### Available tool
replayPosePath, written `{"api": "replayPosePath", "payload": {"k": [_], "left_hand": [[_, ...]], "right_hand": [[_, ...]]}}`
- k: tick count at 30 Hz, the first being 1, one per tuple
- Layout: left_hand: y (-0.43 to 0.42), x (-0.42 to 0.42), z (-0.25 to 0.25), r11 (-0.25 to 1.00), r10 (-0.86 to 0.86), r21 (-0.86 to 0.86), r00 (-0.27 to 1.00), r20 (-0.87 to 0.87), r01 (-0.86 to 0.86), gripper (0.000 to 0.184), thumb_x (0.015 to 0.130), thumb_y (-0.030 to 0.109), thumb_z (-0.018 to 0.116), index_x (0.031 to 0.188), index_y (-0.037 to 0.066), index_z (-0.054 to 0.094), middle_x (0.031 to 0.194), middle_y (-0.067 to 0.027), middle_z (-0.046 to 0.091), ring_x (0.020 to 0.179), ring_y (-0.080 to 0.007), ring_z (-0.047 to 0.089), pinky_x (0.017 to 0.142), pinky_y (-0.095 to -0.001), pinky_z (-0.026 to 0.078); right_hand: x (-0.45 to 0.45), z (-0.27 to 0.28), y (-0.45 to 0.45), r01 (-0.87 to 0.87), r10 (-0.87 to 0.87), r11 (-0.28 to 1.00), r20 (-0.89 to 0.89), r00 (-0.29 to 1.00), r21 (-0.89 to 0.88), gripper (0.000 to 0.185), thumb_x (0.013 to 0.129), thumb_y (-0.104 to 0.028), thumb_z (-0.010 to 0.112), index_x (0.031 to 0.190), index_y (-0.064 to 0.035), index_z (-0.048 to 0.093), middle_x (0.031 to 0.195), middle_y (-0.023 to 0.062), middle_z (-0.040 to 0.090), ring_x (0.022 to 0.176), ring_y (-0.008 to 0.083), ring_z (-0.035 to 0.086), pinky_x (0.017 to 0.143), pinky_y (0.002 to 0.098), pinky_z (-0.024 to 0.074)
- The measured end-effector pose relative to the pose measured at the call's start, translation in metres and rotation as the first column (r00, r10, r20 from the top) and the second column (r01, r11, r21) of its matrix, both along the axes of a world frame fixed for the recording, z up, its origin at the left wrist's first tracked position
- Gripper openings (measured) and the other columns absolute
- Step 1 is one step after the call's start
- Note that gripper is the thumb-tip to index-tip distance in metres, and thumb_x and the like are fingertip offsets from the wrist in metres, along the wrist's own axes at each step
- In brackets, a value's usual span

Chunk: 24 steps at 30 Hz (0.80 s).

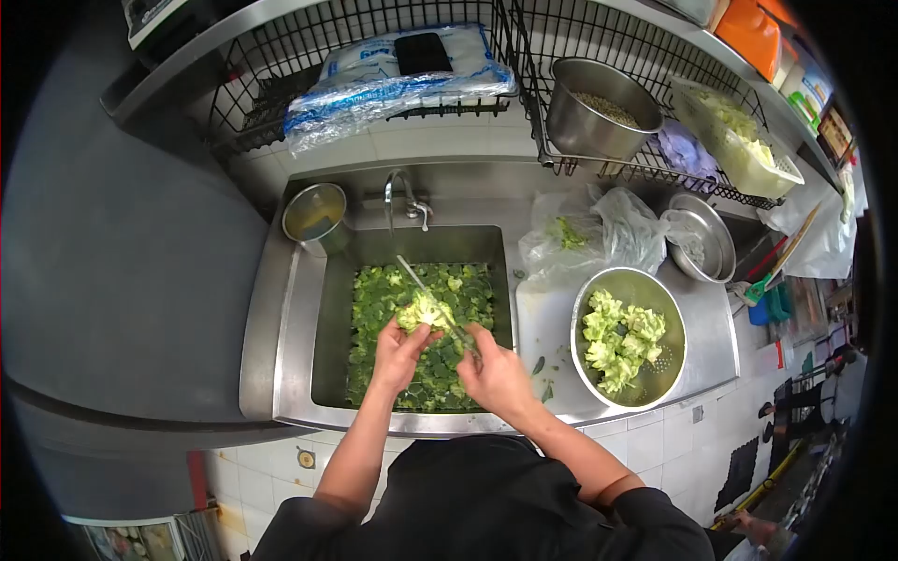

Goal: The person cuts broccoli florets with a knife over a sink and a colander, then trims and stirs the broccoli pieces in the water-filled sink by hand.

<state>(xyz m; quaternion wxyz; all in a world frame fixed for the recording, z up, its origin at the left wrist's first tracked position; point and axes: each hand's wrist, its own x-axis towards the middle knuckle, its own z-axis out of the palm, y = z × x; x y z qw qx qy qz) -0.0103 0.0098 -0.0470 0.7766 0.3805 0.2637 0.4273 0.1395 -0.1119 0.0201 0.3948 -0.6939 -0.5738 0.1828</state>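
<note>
Over the sink [320, 346], my left hand [402, 353] holds a pale green floret piece [424, 311] with its cut side up. My right hand [488, 369] grips the handle of a knife [432, 297], whose long blade slants up and left across the piece. Below both hands, many green florets [374, 304] fill the sink basin. To the right, a steel colander [678, 327] holds several pale green pieces [613, 341]. Small green scraps [540, 365] lie on the white board [543, 323] between the sink and the colander.
A faucet [398, 192] rises behind the basin, with a steel pot [315, 215] at its left. Plastic bags [627, 229] and a steel bowl [706, 238] lie behind the colander. Overhead, a wire rack [253, 89] carries a large pot [599, 112] and a plastic basket [748, 159].
</note>
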Motion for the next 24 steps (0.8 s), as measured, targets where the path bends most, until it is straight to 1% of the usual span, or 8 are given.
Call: {"api": "replayPosePath", "payload": {"k": [4, 9, 14, 17, 20, 22, 23, 24], "left_hand": [[-0.017, 0.004, 0.026, 0.980, 0.082, 0.192, 0.987, -0.136, -0.055, 0.053, 0.091, 0.002, 0.069, 0.137, -0.008, 0.044, 0.119, -0.0153, 0.065, 0.102, -0.0187, 0.068, 0.091, -0.0303, 0.055], [-0.027, 0.004, 0.034, 0.962, 0.119, 0.257, 0.987, -0.105, -0.089, 0.055, 0.090, 0.000, 0.070, 0.138, -0.008, 0.043, 0.119, -0.0149, 0.065, 0.102, -0.0152, 0.066, 0.085, -0.0266, 0.055], [-0.029, -0.004, 0.047, 0.936, 0.035, 0.342, 0.948, -0.317, 0.080, 0.055, 0.091, -0.001, 0.069, 0.139, -0.009, 0.043, 0.115, -0.0144, 0.067, 0.101, -0.0129, 0.065, 0.082, -0.0252, 0.054], [-0.035, 0.004, 0.054, 0.931, 0.060, 0.364, 0.988, -0.144, -0.003, 0.049, 0.092, 0.000, 0.069, 0.135, -0.007, 0.049, 0.111, -0.0106, 0.069, 0.093, -0.0125, 0.068, 0.078, -0.0240, 0.054], [-0.021, -0.005, 0.044, 0.931, 0.029, 0.363, 0.990, -0.139, 0.024, 0.050, 0.092, 0.003, 0.069, 0.137, -0.006, 0.049, 0.117, -0.0106, 0.068, 0.102, -0.0145, 0.066, 0.088, -0.0284, 0.054], [-0.015, -0.006, 0.037, 0.931, 0.003, 0.361, 0.987, -0.158, 0.055, 0.052, 0.092, 0.004, 0.069, 0.139, -0.006, 0.048, 0.119, -0.0110, 0.067, 0.105, -0.0158, 0.065, 0.091, -0.0306, 0.054], [-0.011, -0.006, 0.033, 0.946, -0.057, 0.314, 0.995, -0.084, 0.080, 0.051, 0.095, 0.010, 0.067, 0.140, -0.005, 0.047, 0.124, -0.0115, 0.065, 0.109, -0.0176, 0.064, 0.094, -0.0335, 0.053], [-0.008, -0.007, 0.034, 0.957, -0.110, 0.269, 0.994, -0.008, 0.108, 0.052, 0.097, 0.016, 0.065, 0.141, -0.003, 0.047, 0.129, -0.0120, 0.062, 0.114, -0.0195, 0.062, 0.097, -0.0365, 0.053]], "right_hand": [[-0.016, 0.011, 0.002, -0.010, -0.001, 0.996, 0.112, 0.994, 0.091, 0.052, 0.084, -0.005, 0.062, 0.133, 0.0039, 0.050, 0.074, 0.0239, 0.066, 0.062, 0.0412, 0.066, 0.057, 0.0483, 0.0540], [-0.022, 0.022, 0.000, -0.017, 0.002, 0.992, 0.113, 0.994, 0.128, 0.057, 0.083, -0.006, 0.062, 0.136, 0.0036, 0.047, 0.077, 0.0244, 0.067, 0.061, 0.0411, 0.066, 0.056, 0.0484, 0.0544], [-0.021, 0.031, 0.003, -0.028, 0.008, 0.995, 0.208, 0.978, 0.093, 0.058, 0.083, -0.008, 0.063, 0.136, 0.0034, 0.044, 0.081, 0.0250, 0.068, 0.061, 0.0418, 0.066, 0.056, 0.0486, 0.0555], [-0.016, 0.021, 0.017, 0.030, -0.037, 0.998, 0.114, 0.993, 0.057, 0.046, 0.086, -0.008, 0.063, 0.127, 0.0002, 0.043, 0.078, 0.0254, 0.067, 0.065, 0.0447, 0.065, 0.055, 0.0483, 0.0534], [-0.012, 0.015, 0.027, 0.040, -0.041, 0.999, -0.058, 0.998, -0.010, 0.043, 0.087, -0.008, 0.065, 0.122, -0.0010, 0.040, 0.085, 0.0259, 0.068, 0.065, 0.0435, 0.068, 0.054, 0.0486, 0.0527], [-0.009, 0.019, 0.031, 0.036, 0.013, 0.988, -0.317, 0.948, 0.148, 0.045, 0.087, -0.007, 0.064, 0.123, -0.0007, 0.039, 0.085, 0.0206, 0.068, 0.056, 0.0317, 0.067, 0.047, 0.0429, 0.0512], [-0.007, 0.023, 0.031, 0.028, 0.022, 0.988, -0.316, 0.948, 0.153, 0.045, 0.087, -0.007, 0.064, 0.123, -0.0007, 0.039, 0.085, 0.0206, 0.068, 0.056, 0.0317, 0.067, 0.047, 0.0429, 0.0512], [-0.006, 0.038, 0.028, 0.038, -0.009, 0.998, -0.519, 0.855, 0.045, 0.044, 0.088, -0.006, 0.063, 0.123, -0.0007, 0.039, 0.083, 0.0163, 0.065, 0.053, 0.0248, 0.063, 0.043, 0.0387, 0.0498]]}}
